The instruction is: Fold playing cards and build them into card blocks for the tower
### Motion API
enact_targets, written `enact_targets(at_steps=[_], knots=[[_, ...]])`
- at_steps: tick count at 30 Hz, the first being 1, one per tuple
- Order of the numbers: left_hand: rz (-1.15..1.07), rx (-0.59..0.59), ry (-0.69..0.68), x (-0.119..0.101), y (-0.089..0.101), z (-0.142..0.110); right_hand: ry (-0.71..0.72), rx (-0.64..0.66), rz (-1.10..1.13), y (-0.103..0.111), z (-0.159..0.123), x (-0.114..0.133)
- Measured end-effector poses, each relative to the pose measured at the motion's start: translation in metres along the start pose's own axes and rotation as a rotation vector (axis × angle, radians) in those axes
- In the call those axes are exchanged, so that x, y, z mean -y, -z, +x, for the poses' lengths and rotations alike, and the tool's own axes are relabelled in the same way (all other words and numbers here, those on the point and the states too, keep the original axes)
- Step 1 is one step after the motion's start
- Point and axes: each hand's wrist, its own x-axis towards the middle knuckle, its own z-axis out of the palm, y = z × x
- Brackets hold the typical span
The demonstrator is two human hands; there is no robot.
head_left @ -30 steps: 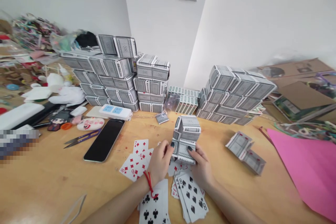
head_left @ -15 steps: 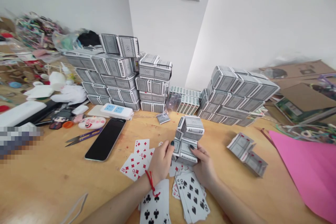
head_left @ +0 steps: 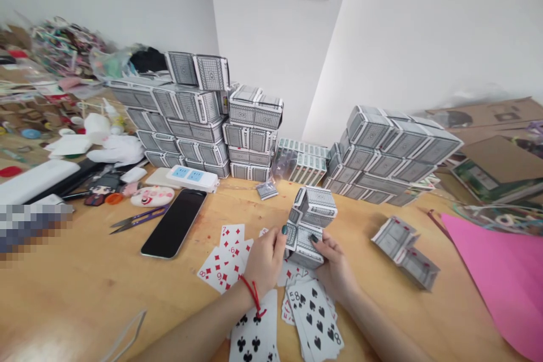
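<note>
Both hands grip a folded playing-card structure (head_left: 306,244), made of two box-like blocks joined at a step, with grey patterned backs facing out. My left hand (head_left: 266,257) pinches its left side with the thumb on top. On the right side, my right hand (head_left: 335,263) holds the lower block, thumb resting on its upper face. Beneath the hands lie loose cards: a pile of spades (head_left: 316,317), a stack of clubs (head_left: 253,334) and fanned diamonds (head_left: 224,263). A similar two-block card piece (head_left: 405,253) lies to the right, its inner faces showing.
Stacked card blocks stand at the back left (head_left: 186,107) and back right (head_left: 394,153). Left of the cards are a black phone (head_left: 173,223), scissors (head_left: 139,219) and a white power strip (head_left: 193,177). Pink paper (head_left: 496,277) covers the right edge. Craft clutter fills the far left.
The view has shifted slightly, so the scene sits a little differently in the frame. Both hands keep the same hold on the card structure, which looks barely changed.
</note>
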Motion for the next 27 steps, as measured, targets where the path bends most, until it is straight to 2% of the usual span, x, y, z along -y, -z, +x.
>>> enact_targets(at_steps=[6, 10, 12, 14, 18, 20, 22, 27], knots=[[0.036, 0.051, -0.053, -0.001, 0.005, -0.001, -0.007, 0.041, -0.031, -0.001, -0.002, 0.001], [0.051, 0.16, -0.165, -0.006, 0.012, -0.003, -0.025, 0.035, -0.025, 0.001, -0.001, 0.004], [0.079, 0.174, -0.24, -0.007, 0.014, -0.005, -0.042, 0.024, -0.006, 0.002, -0.001, 0.006], [0.106, 0.131, -0.312, -0.007, 0.014, -0.007, -0.068, 0.01, 0.012, 0.001, -0.001, 0.007], [0.071, -0.095, -0.399, -0.005, 0.009, -0.011, -0.118, 0.003, 0.036, -0.003, -0.002, 0.007], [0.063, -0.156, -0.418, -0.004, 0.007, -0.012, -0.119, -0.002, 0.036, -0.003, -0.002, 0.005], [0.067, -0.115, -0.432, -0.004, 0.007, -0.011, -0.102, -0.022, 0.03, -0.003, -0.002, 0.002], [0.061, 0.122, -0.521, -0.002, 0.01, -0.008, -0.085, -0.063, 0.01, 0.001, -0.001, -0.002]])
